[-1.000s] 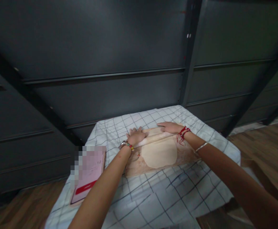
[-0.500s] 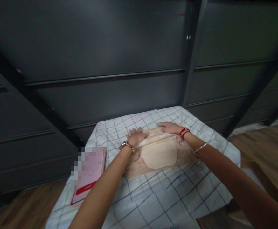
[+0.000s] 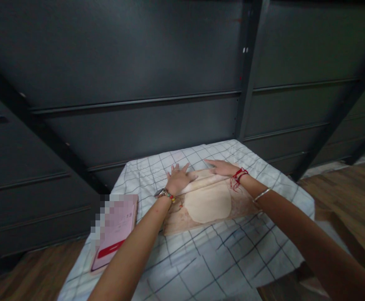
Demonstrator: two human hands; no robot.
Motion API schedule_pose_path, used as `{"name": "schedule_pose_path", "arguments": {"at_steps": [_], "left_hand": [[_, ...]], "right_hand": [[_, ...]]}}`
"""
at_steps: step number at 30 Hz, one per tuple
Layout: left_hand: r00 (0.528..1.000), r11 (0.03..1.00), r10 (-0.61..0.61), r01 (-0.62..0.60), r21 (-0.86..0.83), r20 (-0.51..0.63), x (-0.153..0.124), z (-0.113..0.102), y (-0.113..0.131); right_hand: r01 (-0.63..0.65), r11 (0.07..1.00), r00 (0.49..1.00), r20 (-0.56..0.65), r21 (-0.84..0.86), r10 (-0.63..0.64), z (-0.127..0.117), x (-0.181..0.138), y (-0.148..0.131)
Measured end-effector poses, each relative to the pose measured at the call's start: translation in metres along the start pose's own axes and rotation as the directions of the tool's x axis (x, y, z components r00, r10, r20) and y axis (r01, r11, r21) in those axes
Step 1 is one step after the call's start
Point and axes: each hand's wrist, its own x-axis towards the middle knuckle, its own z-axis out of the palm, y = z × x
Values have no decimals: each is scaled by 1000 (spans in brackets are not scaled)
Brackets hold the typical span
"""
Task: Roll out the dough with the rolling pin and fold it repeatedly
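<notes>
A pale sheet of dough (image 3: 208, 205) lies flat on a floury wooden board (image 3: 174, 223). Across the dough's far part rests a rolling pin (image 3: 203, 183). My left hand (image 3: 179, 179) presses on the pin's left end, its fingers spread forward and not wrapped round it. On the right end lies my right hand (image 3: 222, 168), with the fingers stretched out to the left, also not closed on the pin. Both palms hide the ends of the rolling pin. Some of the dough shows beyond the pin, between my hands.
A checked white cloth (image 3: 201, 261) covers the table. Left of the board lies a pink, partly blurred flat object (image 3: 120, 225) with a red band. A dark metal panel wall (image 3: 138, 129) stands behind the table. At the lower right is an open cardboard box (image 3: 348, 234).
My left hand's fingers are spread wider and point further forward. The right hand and rolling pin stay almost in place. The view has shifted slightly.
</notes>
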Motion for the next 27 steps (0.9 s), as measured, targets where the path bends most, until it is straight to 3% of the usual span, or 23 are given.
{"name": "schedule_pose_path", "arguments": {"at_steps": [3,6,8,15,27], "left_hand": [[977,976,215,-215,-22,-4,1,-2,-1],[901,900,433,-433,-58,-11,-2,-5,0],[870,867,493,-493,-68,-20,-4,-6,0],[872,872,489,-489,14,-32,-11,-9,3],[899,899,438,-437,14,-19,-15,-13,7]], "right_hand": [[-1,1000,1000,-24,6,1,1,1,2],[-4,1000,999,-54,13,4,3,1,4],[-4,1000,998,-59,18,5,5,1,6],[-20,998,999,-41,66,22,5,1,8],[-80,995,994,-68,60,84,3,-3,2]]}}
